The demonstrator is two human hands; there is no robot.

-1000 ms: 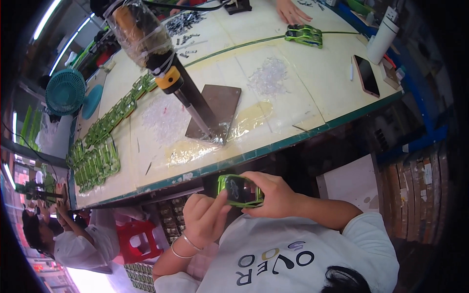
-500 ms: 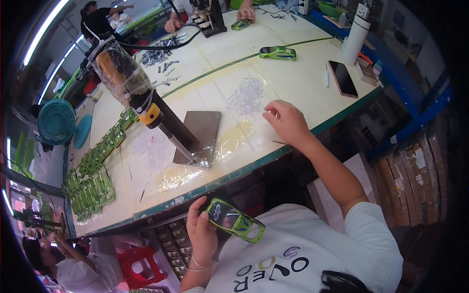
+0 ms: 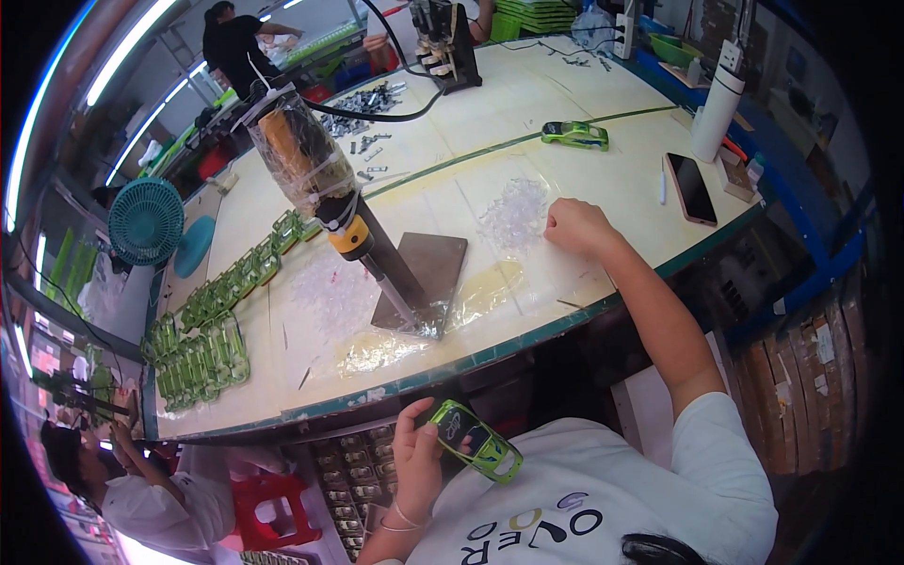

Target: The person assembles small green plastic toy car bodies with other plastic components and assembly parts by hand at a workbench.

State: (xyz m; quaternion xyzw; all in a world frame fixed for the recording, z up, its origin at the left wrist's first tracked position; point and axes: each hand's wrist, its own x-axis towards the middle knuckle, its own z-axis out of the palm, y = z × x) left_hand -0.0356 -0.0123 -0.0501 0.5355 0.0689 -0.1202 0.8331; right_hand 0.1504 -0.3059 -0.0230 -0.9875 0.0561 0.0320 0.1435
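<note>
Low in front of my body, beyond the table's near edge, my left hand (image 3: 417,463) grips a green toy car body (image 3: 493,456) with a dark roof. My right hand (image 3: 581,229) rests at the right side of a pile of small clear plastic parts (image 3: 509,213) on the table. Its fingers are curled together, and whatever lies between them is hidden. To the left, an electric screwdriver (image 3: 306,165) wrapped in clear film is fixed to a stand, its tip pointing down at a metal base plate (image 3: 441,266).
Another clear-parts pile (image 3: 325,294) lies left of the stand. Green car bodies (image 3: 202,363) line the table's left side. A green toy car (image 3: 574,136), phone (image 3: 692,188) and white bottle (image 3: 719,108) are at the far right. A teal fan (image 3: 146,221) stands left.
My right hand has closed its fingers at the clear-parts pile. My left hand still holds the car body. The view has shifted; the car a person held at the far side no longer shows.
</note>
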